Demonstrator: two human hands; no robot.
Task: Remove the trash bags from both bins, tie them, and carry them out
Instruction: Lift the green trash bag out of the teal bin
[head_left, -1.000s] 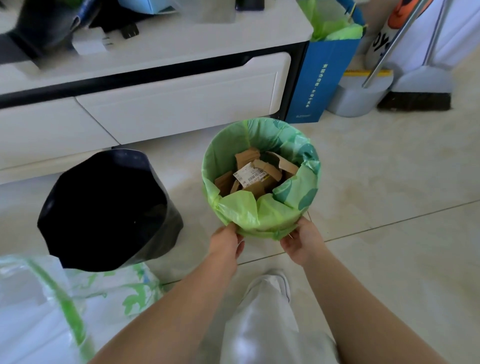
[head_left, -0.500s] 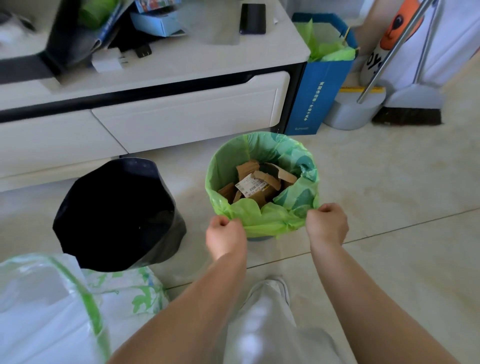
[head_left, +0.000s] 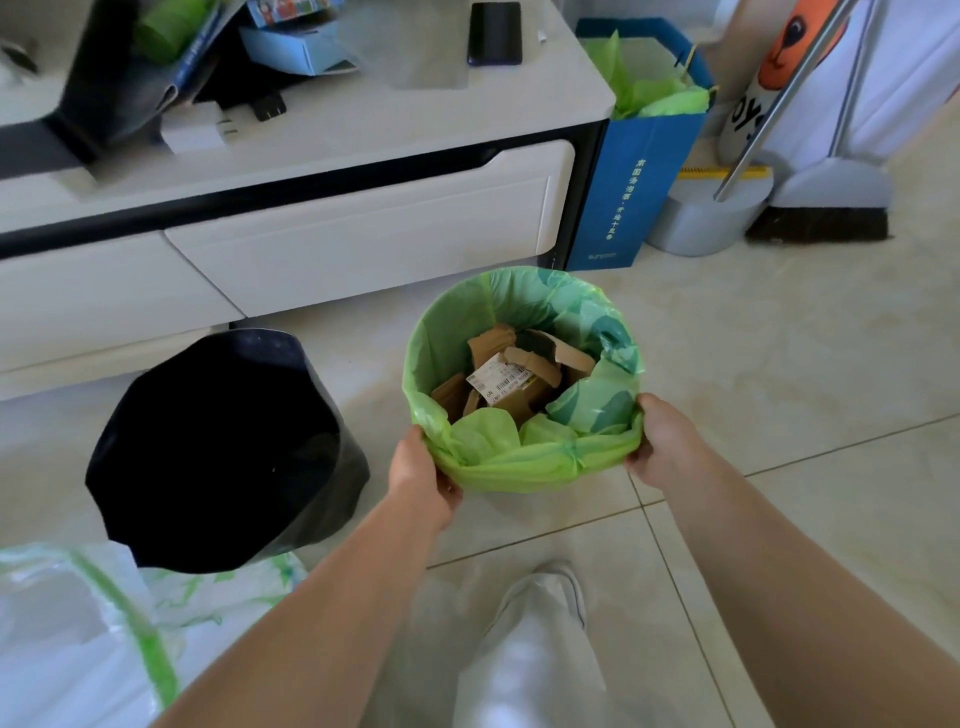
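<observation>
A green trash bag (head_left: 519, 462) lines a small round bin on the tiled floor, its rim folded over the bin's edge. Torn cardboard pieces (head_left: 519, 371) with a barcode label lie inside. My left hand (head_left: 423, 475) grips the bag's folded rim at the near left. My right hand (head_left: 662, 441) grips the rim at the near right. To the left stands a second bin lined with a black trash bag (head_left: 223, 452), its mouth open and its inside dark.
A white cabinet with drawers (head_left: 363, 228) stands behind both bins. A blue paper bag (head_left: 639, 176), a grey pail (head_left: 706, 218) and a broom (head_left: 821, 208) sit at the back right. A white and green plastic bag (head_left: 104, 634) lies at the near left. My white-trousered leg (head_left: 530, 649) is below.
Both hands rose from under the near edge of the green bag and spread apart to its left and right sides. The view shifted so the bin sits lower in the frame.
</observation>
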